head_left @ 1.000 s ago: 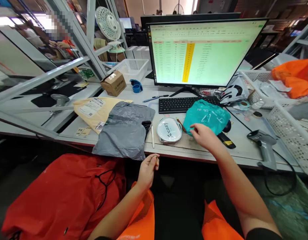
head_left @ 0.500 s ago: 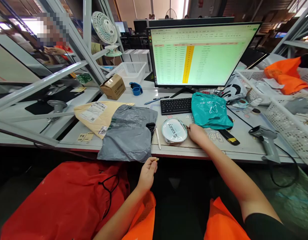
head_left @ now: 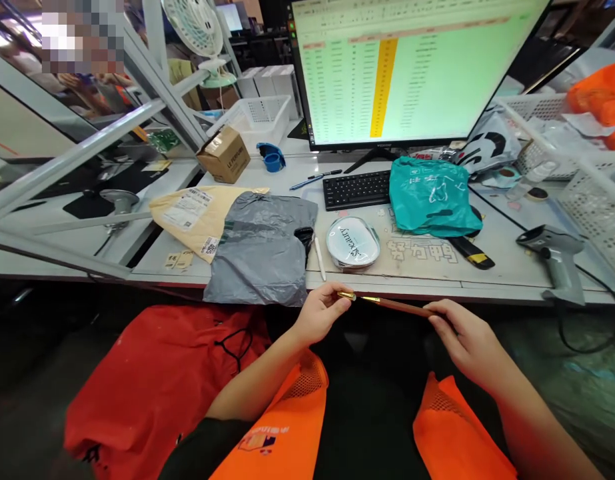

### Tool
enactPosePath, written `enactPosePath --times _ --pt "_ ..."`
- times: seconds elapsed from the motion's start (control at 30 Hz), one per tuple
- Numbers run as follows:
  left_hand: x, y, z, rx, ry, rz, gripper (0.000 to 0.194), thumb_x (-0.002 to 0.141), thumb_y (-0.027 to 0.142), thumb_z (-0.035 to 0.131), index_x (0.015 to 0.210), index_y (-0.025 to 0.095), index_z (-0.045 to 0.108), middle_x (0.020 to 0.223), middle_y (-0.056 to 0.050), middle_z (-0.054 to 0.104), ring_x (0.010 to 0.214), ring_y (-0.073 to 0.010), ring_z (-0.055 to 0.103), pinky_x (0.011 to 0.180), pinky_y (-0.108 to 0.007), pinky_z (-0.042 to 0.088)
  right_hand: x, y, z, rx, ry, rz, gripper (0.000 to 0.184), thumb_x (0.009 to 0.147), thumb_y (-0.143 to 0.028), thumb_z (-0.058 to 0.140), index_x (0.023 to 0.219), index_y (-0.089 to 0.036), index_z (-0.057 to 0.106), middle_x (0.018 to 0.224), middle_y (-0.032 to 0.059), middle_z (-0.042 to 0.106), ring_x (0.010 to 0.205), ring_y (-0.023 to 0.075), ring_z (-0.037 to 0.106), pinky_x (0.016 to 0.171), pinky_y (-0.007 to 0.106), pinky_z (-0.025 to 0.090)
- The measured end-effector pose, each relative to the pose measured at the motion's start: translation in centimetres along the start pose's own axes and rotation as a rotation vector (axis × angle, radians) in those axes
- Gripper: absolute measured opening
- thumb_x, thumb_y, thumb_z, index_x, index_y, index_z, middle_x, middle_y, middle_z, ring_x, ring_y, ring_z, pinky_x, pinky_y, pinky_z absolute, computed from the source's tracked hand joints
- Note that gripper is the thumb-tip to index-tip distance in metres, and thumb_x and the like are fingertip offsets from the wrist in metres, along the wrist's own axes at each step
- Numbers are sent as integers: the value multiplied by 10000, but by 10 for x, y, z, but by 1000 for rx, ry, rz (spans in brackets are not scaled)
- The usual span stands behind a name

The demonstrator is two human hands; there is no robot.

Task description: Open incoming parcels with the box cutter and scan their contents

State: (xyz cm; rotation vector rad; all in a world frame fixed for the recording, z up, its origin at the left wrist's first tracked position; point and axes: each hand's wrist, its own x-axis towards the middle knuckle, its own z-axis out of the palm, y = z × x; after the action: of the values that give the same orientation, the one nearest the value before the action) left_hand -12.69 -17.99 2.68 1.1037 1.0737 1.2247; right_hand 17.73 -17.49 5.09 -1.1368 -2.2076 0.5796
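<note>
head view: the left hand [head_left: 323,312], palm inward, pinches a small gold piece [head_left: 345,295] between thumb and fingers; the right hand [head_left: 464,333] grips the handle end of a thin brown brush [head_left: 402,307], which points to 9 o'clock at that piece. right fingers hide the handle's end; the brush's tip is hard to make out, and the right forearm is cut off below. from the brush, a round case [head_left: 353,243] lies at 11 o'clock, a gray bag [head_left: 262,247] at 10, and a teal bag [head_left: 432,198] at 1, covering part of the keyboard [head_left: 356,190].
</note>
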Motion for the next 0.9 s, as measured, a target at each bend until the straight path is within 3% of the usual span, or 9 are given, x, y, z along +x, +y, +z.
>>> enactPosePath --times 0.17,0.4,0.63,0.9 --pt "5 -4 12 73 -57 29 434 802 551 802 949 150 729 840 -63 678 734 -148 602 710 -263 500 0 10 -2 -45 6 -2 143 1055 -291 492 1112 -242 613 976 46 698 852 192 697 734 300 553" --pt "5 -2 17 496 -73 306 179 918 332 689 986 186 767 932 -89 748 883 -206 685 852 -323 533 3 10 6 -91 20 -63 160 1057 -301 485 1092 -217 618 952 69 690 834 208 688 722 336 546" --pt "6 0 16 513 -118 327 219 937 370 663 949 183 776 873 -91 766 791 -199 699 743 -294 540 17 12 18 53 20 -80 189 1066 -318 465 1025 -221 622 852 43 676 739 178 663 659 300 524" --pt "16 -16 11 478 -70 316 309 939 466 647 880 189 771 818 -92 749 759 -203 691 767 -322 551 32 8 20 56 -29 -2 253 1062 -348 456 930 -220 630 787 35 682 684 178 645 640 293 490"
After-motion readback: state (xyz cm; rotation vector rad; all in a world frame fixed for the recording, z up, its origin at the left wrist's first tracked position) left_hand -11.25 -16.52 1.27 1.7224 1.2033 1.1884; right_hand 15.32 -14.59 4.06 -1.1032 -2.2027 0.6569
